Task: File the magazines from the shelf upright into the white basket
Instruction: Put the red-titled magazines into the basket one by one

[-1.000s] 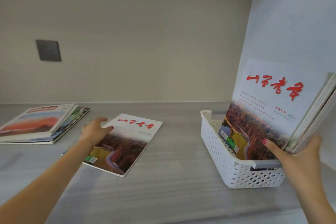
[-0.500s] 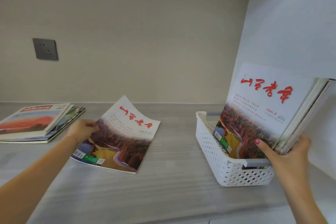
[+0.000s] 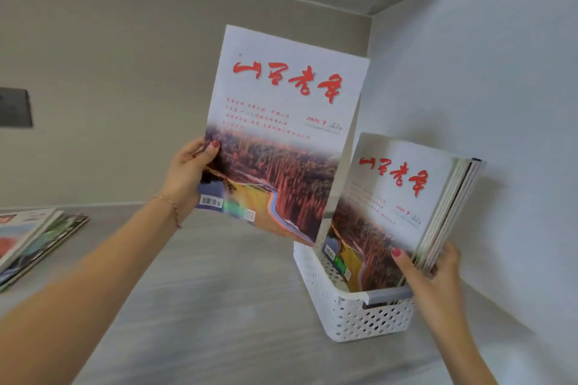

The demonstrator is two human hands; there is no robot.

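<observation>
Head view | left hand [image 3: 184, 175] pinches raised magazine [image 3: 281, 134] by its left edge | right hand [image 3: 438, 275] grips filed magazines [image 3: 397, 212] leaning in white basket [image 3: 359, 319], below-right of raised one

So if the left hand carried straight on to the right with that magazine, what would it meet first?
Probably the front magazine of the stack leaning in the white basket, which the right hand steadies; the raised magazine in the left hand already overlaps it, though depth is unclear.

Grey wall plate [image 3: 15, 107] on beige back wall [image 3: 125, 72], white side wall [image 3: 516, 72], bracelet [image 3: 171, 208]
</observation>
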